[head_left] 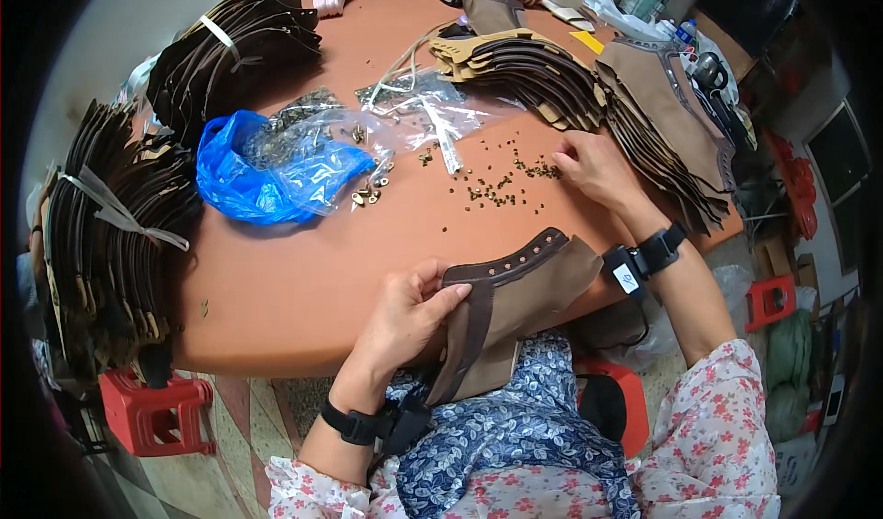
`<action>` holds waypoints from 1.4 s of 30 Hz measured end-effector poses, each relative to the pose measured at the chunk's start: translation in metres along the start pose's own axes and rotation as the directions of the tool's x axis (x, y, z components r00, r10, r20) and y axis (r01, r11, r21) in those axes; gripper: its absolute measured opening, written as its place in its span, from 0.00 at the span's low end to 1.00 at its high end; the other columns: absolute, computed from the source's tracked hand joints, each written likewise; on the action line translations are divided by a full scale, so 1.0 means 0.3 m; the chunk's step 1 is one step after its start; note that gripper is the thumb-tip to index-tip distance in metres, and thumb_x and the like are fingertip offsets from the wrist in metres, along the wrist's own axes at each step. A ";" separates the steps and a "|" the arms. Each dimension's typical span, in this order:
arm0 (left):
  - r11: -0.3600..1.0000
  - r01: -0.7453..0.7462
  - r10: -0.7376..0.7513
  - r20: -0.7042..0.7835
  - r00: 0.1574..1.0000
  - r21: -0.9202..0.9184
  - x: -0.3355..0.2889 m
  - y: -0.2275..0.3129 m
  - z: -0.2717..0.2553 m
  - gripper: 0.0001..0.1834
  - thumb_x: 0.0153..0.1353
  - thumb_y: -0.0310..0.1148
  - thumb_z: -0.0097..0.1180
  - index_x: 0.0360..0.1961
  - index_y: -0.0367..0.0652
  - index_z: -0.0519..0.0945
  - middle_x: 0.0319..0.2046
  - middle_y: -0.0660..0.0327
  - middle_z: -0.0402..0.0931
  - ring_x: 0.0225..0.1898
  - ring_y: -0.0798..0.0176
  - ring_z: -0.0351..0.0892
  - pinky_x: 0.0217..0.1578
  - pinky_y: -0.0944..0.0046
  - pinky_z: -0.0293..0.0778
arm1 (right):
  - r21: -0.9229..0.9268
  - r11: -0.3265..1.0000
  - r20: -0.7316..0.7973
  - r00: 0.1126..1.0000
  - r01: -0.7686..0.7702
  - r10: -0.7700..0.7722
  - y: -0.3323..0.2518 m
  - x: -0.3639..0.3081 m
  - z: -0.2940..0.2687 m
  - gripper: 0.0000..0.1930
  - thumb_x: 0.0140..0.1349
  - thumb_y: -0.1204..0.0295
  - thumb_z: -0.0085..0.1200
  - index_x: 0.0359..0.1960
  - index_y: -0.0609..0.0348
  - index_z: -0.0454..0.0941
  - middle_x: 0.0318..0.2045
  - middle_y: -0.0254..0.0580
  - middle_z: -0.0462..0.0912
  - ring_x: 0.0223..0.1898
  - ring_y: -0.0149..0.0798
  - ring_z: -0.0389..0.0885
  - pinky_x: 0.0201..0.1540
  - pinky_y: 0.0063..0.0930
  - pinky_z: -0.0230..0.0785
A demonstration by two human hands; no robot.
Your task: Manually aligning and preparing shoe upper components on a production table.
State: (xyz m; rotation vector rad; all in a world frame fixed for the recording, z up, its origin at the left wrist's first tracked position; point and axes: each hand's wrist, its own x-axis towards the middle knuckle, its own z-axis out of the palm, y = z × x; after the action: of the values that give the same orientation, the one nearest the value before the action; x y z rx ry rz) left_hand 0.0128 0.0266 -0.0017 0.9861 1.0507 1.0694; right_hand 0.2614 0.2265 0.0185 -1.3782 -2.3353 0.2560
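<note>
My left hand (405, 309) grips a brown shoe upper (520, 309) by its dark top band, thumb on top. The piece lies tilted over the table's front edge and my lap, with a row of small holes along the band. At the right end of a scatter of small brass-coloured eyelets (495, 191), my right hand (593, 165) is closed, thumb and fingers pressed together. Whatever sits between those fingertips is too small to make out. Several larger metal pieces (368, 194) lie beside a blue plastic bag (246, 174).
Tied stacks of dark uppers (120, 243) hang at the left edge; another bundle (235, 55) is behind them. Layered brown uppers (529, 78) and a further row (667, 105) line the right of the orange table (285, 280). Clear plastic bags (441, 105) lie mid-table. Red stools (156, 413) stand below.
</note>
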 end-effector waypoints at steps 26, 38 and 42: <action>0.999 -0.044 0.044 -0.020 0.999 -0.010 -0.001 -0.022 0.005 0.09 0.60 0.25 0.59 0.41 0.34 0.80 0.32 0.66 0.80 0.30 0.77 0.75 0.28 0.77 0.70 | 0.001 0.873 -0.128 0.866 0.488 -0.483 -0.420 -0.342 0.051 0.07 0.49 0.74 0.59 0.28 0.59 0.75 0.36 0.39 0.76 0.48 0.44 0.74 0.47 0.38 0.63; 0.980 -0.116 0.124 -0.040 0.992 0.161 -0.004 -0.045 -0.005 0.11 0.60 0.25 0.58 0.43 0.34 0.81 0.31 0.64 0.81 0.33 0.75 0.77 0.33 0.73 0.73 | 0.278 0.923 0.140 0.940 0.266 -0.313 -0.398 -0.287 0.022 0.08 0.53 0.72 0.61 0.28 0.59 0.75 0.30 0.41 0.78 0.38 0.45 0.77 0.43 0.35 0.64; 0.980 -0.136 0.145 -0.052 0.988 0.145 -0.001 -0.047 -0.004 0.11 0.59 0.26 0.58 0.42 0.36 0.83 0.28 0.63 0.82 0.30 0.75 0.78 0.32 0.72 0.74 | 0.518 0.854 0.229 0.956 0.039 -0.183 -0.385 -0.273 0.036 0.09 0.55 0.69 0.61 0.30 0.62 0.76 0.27 0.44 0.80 0.34 0.44 0.79 0.40 0.34 0.68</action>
State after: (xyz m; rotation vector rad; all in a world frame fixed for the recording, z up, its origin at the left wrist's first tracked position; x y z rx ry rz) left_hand 0.0143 0.0237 -0.0155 1.1614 1.1327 1.1590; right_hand 0.2000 0.0990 0.0291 -0.9849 -2.3029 1.0078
